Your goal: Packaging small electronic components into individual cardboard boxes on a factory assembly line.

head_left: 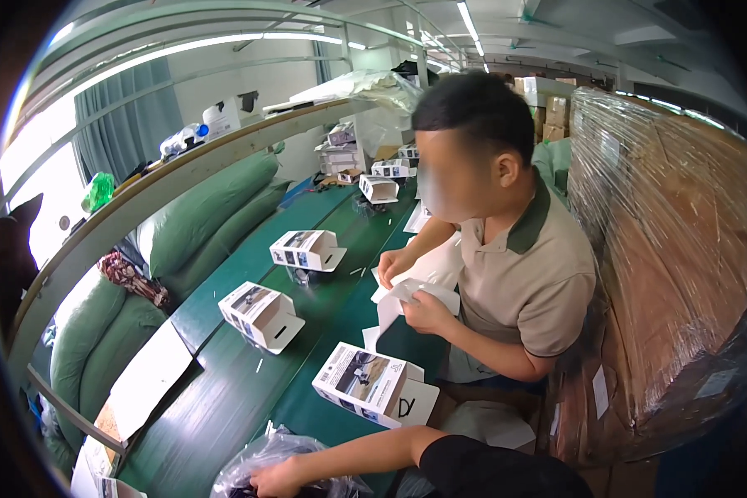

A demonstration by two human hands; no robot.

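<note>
My right hand (277, 477) reaches in from the lower right, below a black short sleeve. Its fingers are curled into a clear plastic bag (253, 458) at the lower edge, gripping the film. Something dark shows inside the bag, but I cannot make out what. My left hand is out of view. Beyond my forearm lies a white printed carton (358, 378) with its end flap open toward the right. Two similar cartons, one nearer (253, 311) and one farther (303, 247), lie along the green belt (224, 390), also with open flaps.
A person (515, 257) at the right folds a white sheet (415, 303) with both hands. Green sacks (207, 212) are piled behind the left rail (141, 195). Film-wrapped brown boxes (664, 274) stand at the right. More cartons (379, 189) lie at the belt's far end.
</note>
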